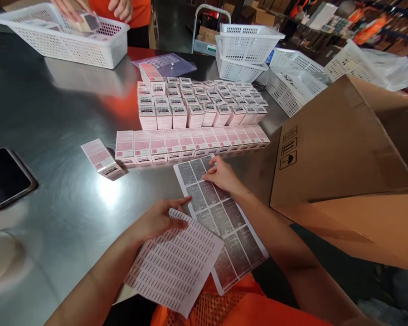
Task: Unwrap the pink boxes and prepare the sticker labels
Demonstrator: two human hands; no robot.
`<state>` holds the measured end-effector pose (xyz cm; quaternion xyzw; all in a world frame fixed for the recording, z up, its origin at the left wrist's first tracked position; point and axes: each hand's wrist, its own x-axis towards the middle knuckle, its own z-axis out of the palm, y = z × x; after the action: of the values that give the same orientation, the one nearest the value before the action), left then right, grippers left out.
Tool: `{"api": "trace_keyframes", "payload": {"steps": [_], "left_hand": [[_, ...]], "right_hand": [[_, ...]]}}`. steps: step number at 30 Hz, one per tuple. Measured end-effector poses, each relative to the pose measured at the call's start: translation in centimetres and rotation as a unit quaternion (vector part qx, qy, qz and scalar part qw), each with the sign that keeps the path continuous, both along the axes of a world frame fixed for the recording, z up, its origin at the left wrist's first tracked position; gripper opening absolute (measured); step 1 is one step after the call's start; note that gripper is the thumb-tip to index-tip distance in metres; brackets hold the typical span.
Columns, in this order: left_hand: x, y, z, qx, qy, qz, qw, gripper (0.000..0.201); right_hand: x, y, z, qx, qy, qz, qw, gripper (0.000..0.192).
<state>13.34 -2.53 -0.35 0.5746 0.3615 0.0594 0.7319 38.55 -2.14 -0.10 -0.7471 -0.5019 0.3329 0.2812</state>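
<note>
My left hand [161, 220] grips a white sheet of small printed labels [180, 262] between thumb and fingers, its index finger stretched onto the neighbouring sheet. That second sheet, with larger grey text labels [221, 219], lies partly under the first and slants over the table edge towards my body. My right hand [222, 175] is pinched at its upper part; whether a label corner is lifted there I cannot make out. Just beyond the hands runs a row of pink-and-white boxes [190, 141] lying flat. One similar single box [100, 157] lies apart to the left.
Behind the row, more boxes [195, 113] stand in a block with one on top. An open carton [326, 158] is at the right. White baskets [248, 45] stand at the back. A person's hands [75, 13] work over a basket [98, 50]. A dark device [7, 176] lies left.
</note>
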Motion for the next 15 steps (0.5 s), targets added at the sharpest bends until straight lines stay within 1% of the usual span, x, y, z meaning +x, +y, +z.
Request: {"api": "trace_keyframes", "payload": {"steps": [5,9,12,15], "left_hand": [[-0.1,0.0,-0.1,0.0,-0.001,-0.002,1.0,0.012],[0.0,0.0,0.1,0.009,0.006,0.0,1.0,0.015],[0.1,0.0,0.4,0.011,0.009,-0.001,1.0,0.015],[0.2,0.0,0.6,0.005,0.011,0.001,1.0,0.017]], "right_hand": [[-0.2,0.2,0.3,0.0,-0.019,-0.009,1.0,0.043],[0.3,0.5,0.0,0.023,-0.009,-0.04,0.999,0.052],[1.2,0.6,-0.3,0.043,0.03,-0.064,0.997,0.056],[2.7,0.1,-0.3,0.048,0.093,-0.091,0.99,0.045]]}}
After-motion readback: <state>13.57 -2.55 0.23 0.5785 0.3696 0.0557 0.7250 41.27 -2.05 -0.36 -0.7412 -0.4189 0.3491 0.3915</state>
